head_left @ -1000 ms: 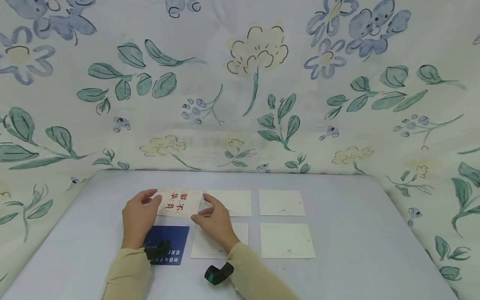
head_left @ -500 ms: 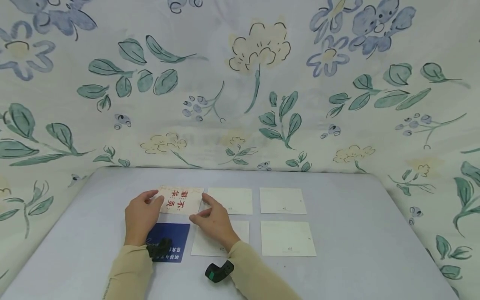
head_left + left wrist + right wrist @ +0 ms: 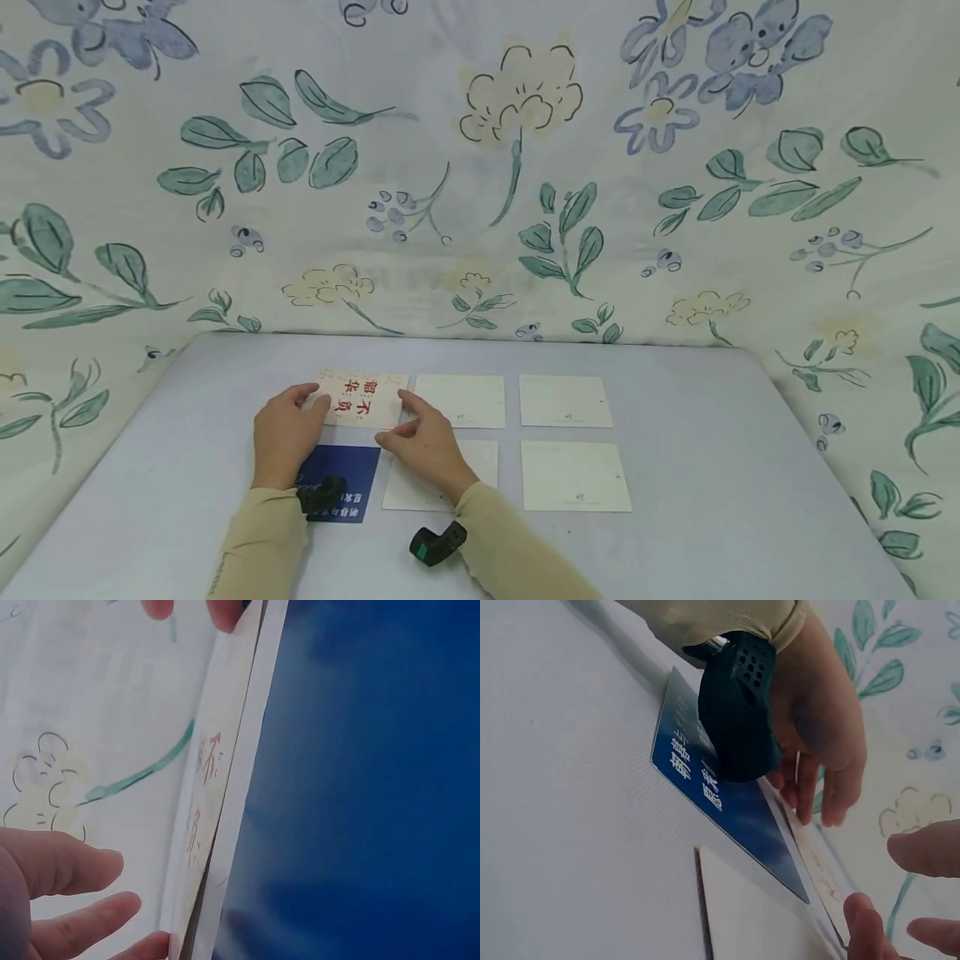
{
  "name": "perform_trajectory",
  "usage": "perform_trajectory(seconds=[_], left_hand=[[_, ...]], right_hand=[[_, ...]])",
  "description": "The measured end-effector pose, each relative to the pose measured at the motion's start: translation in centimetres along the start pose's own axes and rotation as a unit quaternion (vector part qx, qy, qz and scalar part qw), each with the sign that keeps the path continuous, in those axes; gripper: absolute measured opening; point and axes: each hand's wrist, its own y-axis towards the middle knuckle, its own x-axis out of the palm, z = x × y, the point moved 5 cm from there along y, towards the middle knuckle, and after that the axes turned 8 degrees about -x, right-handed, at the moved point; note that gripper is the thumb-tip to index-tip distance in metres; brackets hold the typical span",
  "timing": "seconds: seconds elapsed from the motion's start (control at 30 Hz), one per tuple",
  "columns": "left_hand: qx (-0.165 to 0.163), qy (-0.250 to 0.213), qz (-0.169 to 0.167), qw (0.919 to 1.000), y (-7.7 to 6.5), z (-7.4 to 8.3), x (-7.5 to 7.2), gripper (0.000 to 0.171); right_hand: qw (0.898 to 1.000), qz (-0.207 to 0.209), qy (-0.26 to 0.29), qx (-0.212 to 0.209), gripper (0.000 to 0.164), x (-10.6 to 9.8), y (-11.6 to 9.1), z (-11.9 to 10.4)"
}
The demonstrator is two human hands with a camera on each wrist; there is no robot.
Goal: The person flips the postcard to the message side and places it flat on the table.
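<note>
A white card with red characters [image 3: 363, 404] lies at the far left of two rows of cards. At its left edge is my left hand [image 3: 283, 437], thumb and fingers spread apart. My right hand [image 3: 429, 446] reaches its right side, the forefinger overlapping the card's edge and the thumb by the near corner. In the left wrist view the red-lettered card [image 3: 206, 787] runs between the fingertips of both hands. A blue card with white lettering [image 3: 348, 471] lies below it, partly covered by the left wrist's camera.
Several blank cream cards lie to the right: two in the back row, [image 3: 476, 400] and a card farther right [image 3: 566, 400], and two in front, one partly under the right hand [image 3: 480, 475]. Flowered cloth [image 3: 420, 308] hangs behind the white table [image 3: 697, 467].
My left hand has shifted slightly right, and the right forefinger has slid a little left onto the card's edge. The cards keep their places; the head view tilts slightly.
</note>
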Motion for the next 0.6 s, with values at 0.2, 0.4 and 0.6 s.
perform_trajectory(seconds=[0.2, 0.4, 0.6], left_hand=[[0.003, 0.002, 0.006, 1.0000, -0.09, 0.14, -0.18, 0.044], [0.002, -0.004, 0.021, 0.9998, 0.14, 0.03, -0.56, 0.043], [-0.005, -0.009, 0.018, 0.9998, -0.12, 0.16, -0.79, 0.043]], right_hand=[[1.000, 0.009, 0.018, -0.005, 0.058, 0.03, 0.07, 0.31], [0.998, 0.019, 0.029, -0.044, 0.054, -0.24, 0.04, -0.10], [0.996, 0.040, 0.039, -0.064, 0.051, -0.34, -0.04, -0.22]])
